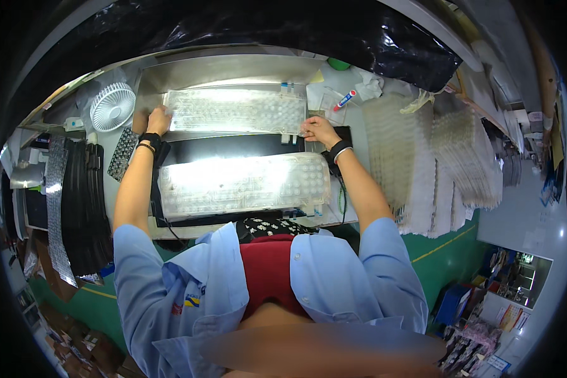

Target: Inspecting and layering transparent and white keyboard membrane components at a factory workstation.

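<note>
A clear keyboard membrane sheet (233, 111) with rows of round marks lies at the far side of the bench, on or before a metal plate (227, 70). My left hand (159, 121) is closed at its left edge, the fingertips partly hidden. The sheet's right near corner is pinched between the thumb and fingers of my right hand (321, 131). Closer to my body, a second clear membrane sheet (246, 186) lies flat under a bright glare. A black panel (227, 148) shows between the two sheets.
On the right are tall stacks of pale sheets (409, 157); a red-and-blue marker (344, 100) lies behind my right hand. To the left stand a white fan (112, 107), a dark tray of round pieces (123, 154) and stacked black strips (82, 201). A cable (343, 198) hangs near my right forearm.
</note>
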A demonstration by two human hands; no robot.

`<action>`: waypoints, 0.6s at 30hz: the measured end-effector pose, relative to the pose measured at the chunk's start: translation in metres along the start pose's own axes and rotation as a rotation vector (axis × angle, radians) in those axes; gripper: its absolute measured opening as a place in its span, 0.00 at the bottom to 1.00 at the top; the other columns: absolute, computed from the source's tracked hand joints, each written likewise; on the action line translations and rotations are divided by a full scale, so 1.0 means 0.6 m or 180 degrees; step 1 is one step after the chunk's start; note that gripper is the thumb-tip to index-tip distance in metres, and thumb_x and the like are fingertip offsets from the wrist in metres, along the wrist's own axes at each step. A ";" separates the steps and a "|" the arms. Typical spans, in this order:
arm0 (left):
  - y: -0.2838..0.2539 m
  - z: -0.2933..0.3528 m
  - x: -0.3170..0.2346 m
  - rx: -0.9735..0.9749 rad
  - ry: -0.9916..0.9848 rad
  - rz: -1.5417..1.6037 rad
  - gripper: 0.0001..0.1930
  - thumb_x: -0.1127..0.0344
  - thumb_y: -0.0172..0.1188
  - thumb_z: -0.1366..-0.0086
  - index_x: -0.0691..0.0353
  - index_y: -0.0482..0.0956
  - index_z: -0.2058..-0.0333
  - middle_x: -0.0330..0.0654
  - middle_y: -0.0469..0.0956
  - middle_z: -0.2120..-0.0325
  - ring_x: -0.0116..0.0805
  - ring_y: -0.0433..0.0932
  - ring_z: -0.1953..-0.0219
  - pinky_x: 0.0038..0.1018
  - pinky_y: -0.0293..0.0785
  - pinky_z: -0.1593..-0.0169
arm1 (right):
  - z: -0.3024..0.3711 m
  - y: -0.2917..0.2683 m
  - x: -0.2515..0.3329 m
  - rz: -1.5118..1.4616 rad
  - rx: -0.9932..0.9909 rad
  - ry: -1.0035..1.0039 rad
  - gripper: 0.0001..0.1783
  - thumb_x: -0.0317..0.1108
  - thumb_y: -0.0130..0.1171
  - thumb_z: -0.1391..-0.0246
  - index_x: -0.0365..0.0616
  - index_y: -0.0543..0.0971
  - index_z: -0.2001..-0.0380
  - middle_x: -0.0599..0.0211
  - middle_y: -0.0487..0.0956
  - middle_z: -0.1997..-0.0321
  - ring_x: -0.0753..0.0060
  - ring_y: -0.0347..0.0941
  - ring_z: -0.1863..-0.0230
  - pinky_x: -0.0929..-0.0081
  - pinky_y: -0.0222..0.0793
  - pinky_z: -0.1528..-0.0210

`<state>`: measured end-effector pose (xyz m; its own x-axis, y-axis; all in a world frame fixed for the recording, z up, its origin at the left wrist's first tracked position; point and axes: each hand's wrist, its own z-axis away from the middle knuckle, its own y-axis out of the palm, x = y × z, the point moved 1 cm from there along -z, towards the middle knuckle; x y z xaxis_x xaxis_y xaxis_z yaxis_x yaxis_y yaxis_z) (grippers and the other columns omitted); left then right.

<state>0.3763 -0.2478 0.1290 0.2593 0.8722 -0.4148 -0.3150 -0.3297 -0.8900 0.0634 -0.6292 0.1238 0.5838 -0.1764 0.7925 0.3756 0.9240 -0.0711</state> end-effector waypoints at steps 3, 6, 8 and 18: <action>0.001 -0.006 -0.006 0.0065 0.0180 -0.0076 0.19 0.67 0.60 0.50 0.67 0.71 0.59 0.58 0.73 0.61 0.52 0.71 0.55 0.35 0.67 0.52 | -0.009 -0.012 -0.009 -0.0123 -0.0025 -0.0092 0.15 0.32 0.58 0.52 0.39 0.68 0.62 0.65 0.75 0.71 0.77 0.72 0.73 0.79 0.72 0.71; 0.006 -0.005 0.005 0.0078 0.0241 -0.0219 0.21 0.67 0.62 0.52 0.67 0.70 0.58 0.57 0.73 0.62 0.52 0.72 0.57 0.35 0.68 0.54 | -0.013 -0.013 -0.011 -0.0059 -0.0133 -0.0330 0.13 0.30 0.58 0.53 0.39 0.69 0.63 0.65 0.75 0.71 0.77 0.72 0.73 0.80 0.72 0.72; 0.007 -0.008 0.004 0.0115 0.0243 -0.0236 0.23 0.67 0.63 0.54 0.68 0.69 0.57 0.57 0.73 0.61 0.52 0.72 0.56 0.35 0.67 0.53 | -0.018 -0.012 -0.010 0.0004 -0.0221 -0.0351 0.13 0.29 0.58 0.53 0.38 0.70 0.64 0.65 0.75 0.72 0.78 0.71 0.74 0.80 0.72 0.72; -0.004 0.012 -0.039 0.0309 0.0434 -0.0356 0.38 0.65 0.68 0.60 0.78 0.59 0.52 0.65 0.72 0.64 0.54 0.72 0.57 0.33 0.70 0.55 | -0.035 -0.017 -0.020 -0.0056 -0.0340 -0.0432 0.13 0.27 0.57 0.53 0.37 0.70 0.63 0.64 0.75 0.72 0.76 0.72 0.74 0.80 0.72 0.72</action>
<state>0.3647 -0.2649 0.1422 0.4169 0.8421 -0.3422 -0.3622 -0.1914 -0.9122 0.0675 -0.6437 0.1023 0.4766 -0.1382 0.8682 0.4636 0.8786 -0.1147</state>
